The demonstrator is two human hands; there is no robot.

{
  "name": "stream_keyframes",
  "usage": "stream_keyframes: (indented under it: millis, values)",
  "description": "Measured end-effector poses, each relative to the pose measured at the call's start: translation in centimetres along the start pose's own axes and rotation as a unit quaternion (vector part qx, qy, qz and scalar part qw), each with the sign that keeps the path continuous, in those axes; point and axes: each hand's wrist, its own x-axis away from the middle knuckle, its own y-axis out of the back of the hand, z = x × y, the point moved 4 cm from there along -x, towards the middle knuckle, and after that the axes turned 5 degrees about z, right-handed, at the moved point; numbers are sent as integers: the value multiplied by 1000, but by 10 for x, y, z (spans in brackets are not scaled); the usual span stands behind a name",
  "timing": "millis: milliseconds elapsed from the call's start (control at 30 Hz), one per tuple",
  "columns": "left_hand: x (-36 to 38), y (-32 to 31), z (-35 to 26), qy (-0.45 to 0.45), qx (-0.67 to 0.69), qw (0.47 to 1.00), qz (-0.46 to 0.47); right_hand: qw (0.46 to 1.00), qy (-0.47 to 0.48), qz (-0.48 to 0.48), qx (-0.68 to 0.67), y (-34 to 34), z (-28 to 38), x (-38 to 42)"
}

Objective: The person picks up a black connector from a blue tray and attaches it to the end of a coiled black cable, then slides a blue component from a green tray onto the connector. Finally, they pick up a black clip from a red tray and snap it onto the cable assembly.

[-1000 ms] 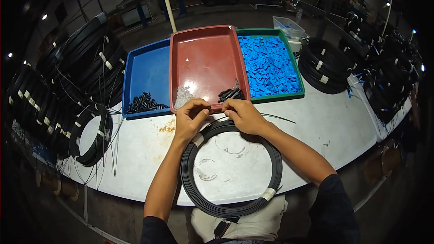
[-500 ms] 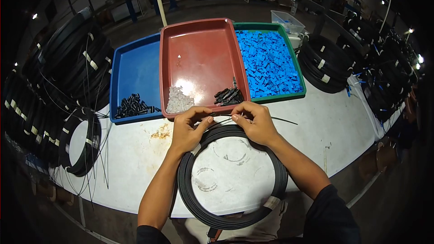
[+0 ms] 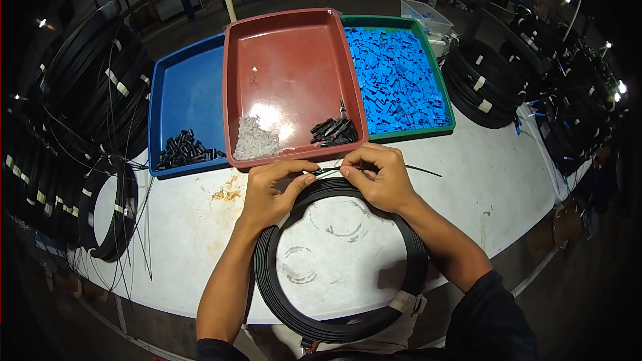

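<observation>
Cable coil [image 3: 266, 274], overhanging the table's [image 3: 495, 174] near edge.
We pinch a thin strand [image 3: 424, 171] in left hand [image 3: 269, 190] and right hand [image 3: 383, 184], near the red tray's [image 3: 294, 93] front edge.

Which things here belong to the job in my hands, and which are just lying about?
In the job, it seems:
thin black cable at the left hand and right hand
black cable coil below them
perhaps the blue tray, red tray and green tray, with their small parts

Apparently lying about:
left coil stacks
right coil stacks
clear plastic bin
</observation>
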Motion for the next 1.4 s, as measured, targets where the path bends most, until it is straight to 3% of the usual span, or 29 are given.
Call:
stream_keyframes:
  millis: [133, 267, 433, 567, 733, 833, 933, 1133, 1400]
  values:
    - [1, 0, 4, 48, 9, 999, 13, 1000, 25, -10, 1, -1, -2, 1]
    - [2, -1, 5, 41, 10, 999, 15, 998, 45, 4, 34, -1, 5, 2]
    - [-2, -2, -3, -41, -38, 997, 49, 993, 97, 15, 69, -4, 8, 3]
    - [-3, -3, -5, -41, -53, 996, 65, 992, 106, 21, 59, -5, 6, 4]
    - [0, 1, 2, -53, -44, 998, -6, 993, 104, 15, 61, -4, 8, 4]
    - [1, 1, 1, -78, -77, 993, 31, 990, 118, 10, 71, -5, 7, 5]
    - [-1, 0, -3, -94, -99, 991, 4, 990, 107, 43, 84, -7, 10, 6]
    - [-4, -4, -13, -189, -170, 967, 36, 975, 195, 53, 96, -16, 13, 6]
    - [-3, -3, -15, -190, -172, 966, 28, 977, 185, 63, 87, -14, 11, 6]
